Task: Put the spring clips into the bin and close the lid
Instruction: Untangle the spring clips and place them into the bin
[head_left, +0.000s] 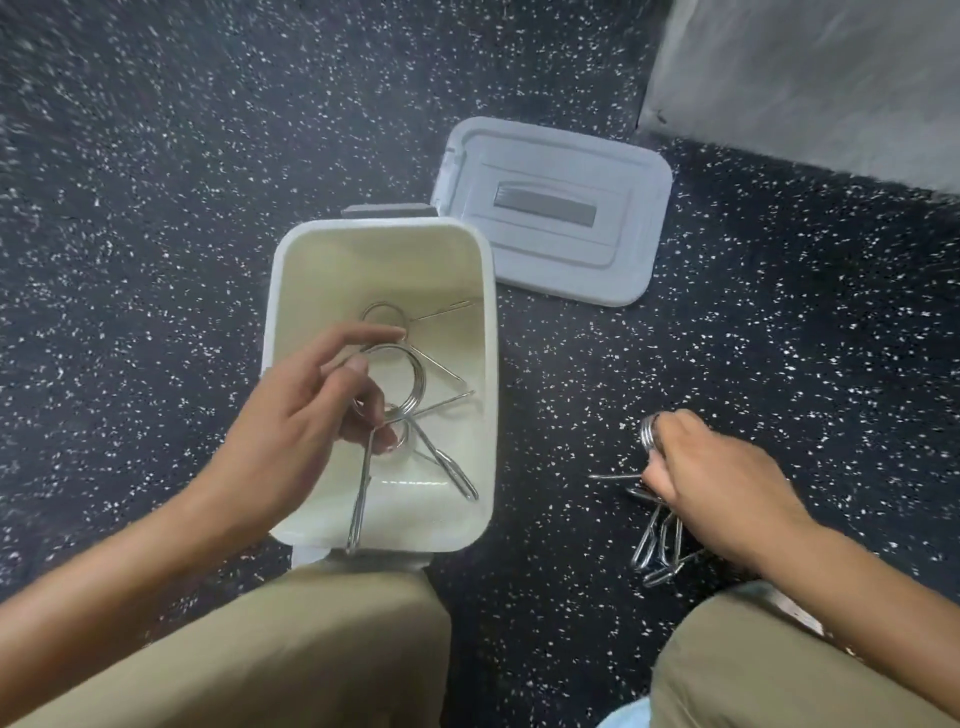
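Observation:
A white rectangular bin (483, 332) stands open on the dark speckled floor between my knees. Inside it lie metal spring clips (447, 467), one near the far end (384, 314). My left hand (296, 421) hovers over the bin's near left part, holding a coiled spring clip (410, 379) whose long handle hangs down past the near rim. My right hand (722, 478) rests on the floor to the right of the bin, closed on a clip from a small pile of spring clips (660, 545). The grey lid (556, 213) lies flat on the floor beyond the bin, to the right.
Dark speckled rubber floor (156, 234) surrounds everything. A pale grey wall or block (831, 78) fills the far right corner. My knees in tan trousers (291, 649) sit at the bottom edge, on either side of the clip pile.

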